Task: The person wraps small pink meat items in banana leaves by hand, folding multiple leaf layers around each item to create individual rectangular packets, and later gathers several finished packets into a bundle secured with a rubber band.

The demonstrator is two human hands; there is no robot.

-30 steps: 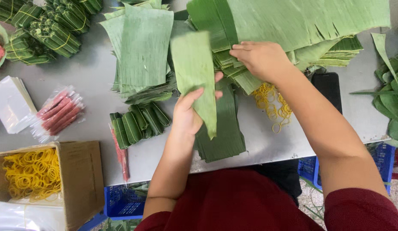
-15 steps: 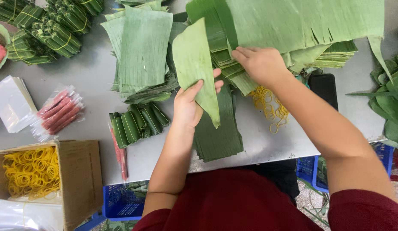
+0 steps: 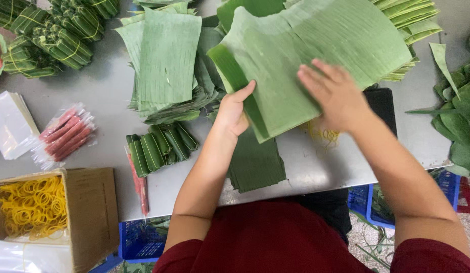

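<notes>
My left hand [image 3: 234, 110] pinches the lower left edge of a large pale green banana leaf sheet [image 3: 316, 55], thumb up along its folded edge. Fingers spread, my right hand [image 3: 333, 93] lies flat on the same sheet. Under the sheet a dark green stack of cut leaves [image 3: 255, 164] rests on the grey table [image 3: 98, 96]. Left of my hands is a pile of cut leaf squares [image 3: 166, 60], and below it several small rolled leaf wraps [image 3: 159, 144].
A cardboard box of yellow rubber bands [image 3: 35, 207] stands at the front left. Packs of red sausages [image 3: 65, 134] and clear bags [image 3: 10, 124] lie left. Tied leaf bundles [image 3: 58, 30] fill the back left. Loose leaves [image 3: 462, 111] hang at the right; blue crates [image 3: 139, 237] sit under the table.
The narrow folded leaf that my left hand held upright is now spread out as a wide sheet. My right hand has moved from the pile behind onto the sheet.
</notes>
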